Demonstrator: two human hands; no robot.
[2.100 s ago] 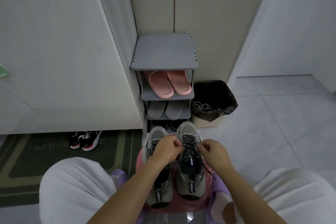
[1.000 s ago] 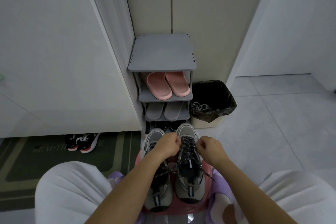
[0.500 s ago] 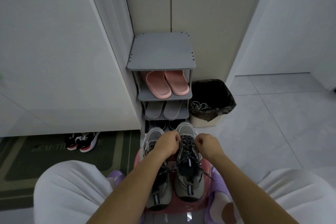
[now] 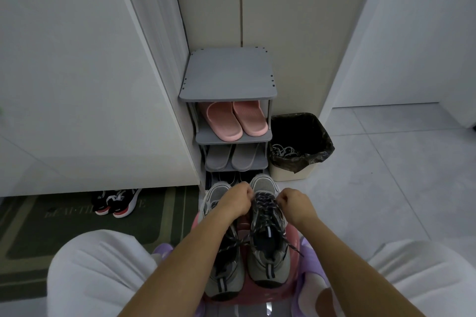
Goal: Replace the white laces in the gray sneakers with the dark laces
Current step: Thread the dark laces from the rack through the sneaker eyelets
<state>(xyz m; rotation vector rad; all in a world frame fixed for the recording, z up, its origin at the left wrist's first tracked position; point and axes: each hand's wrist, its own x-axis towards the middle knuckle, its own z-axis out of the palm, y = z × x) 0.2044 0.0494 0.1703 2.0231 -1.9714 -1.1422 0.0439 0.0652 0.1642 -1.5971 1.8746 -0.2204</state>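
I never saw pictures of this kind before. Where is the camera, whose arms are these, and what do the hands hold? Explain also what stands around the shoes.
There is no machine here. A person wears one wide camera on the head, so it looks forward and down over the person's own arms and knees. Two gray sneakers stand on a pink stool between the knees. The left hand and the right hand each pinch the dark lace near the toe of the sneaker on the person's right. Behind stands a gray shoe rack with pink slippers. Beside it is a bin holding pale cords, perhaps the old laces.
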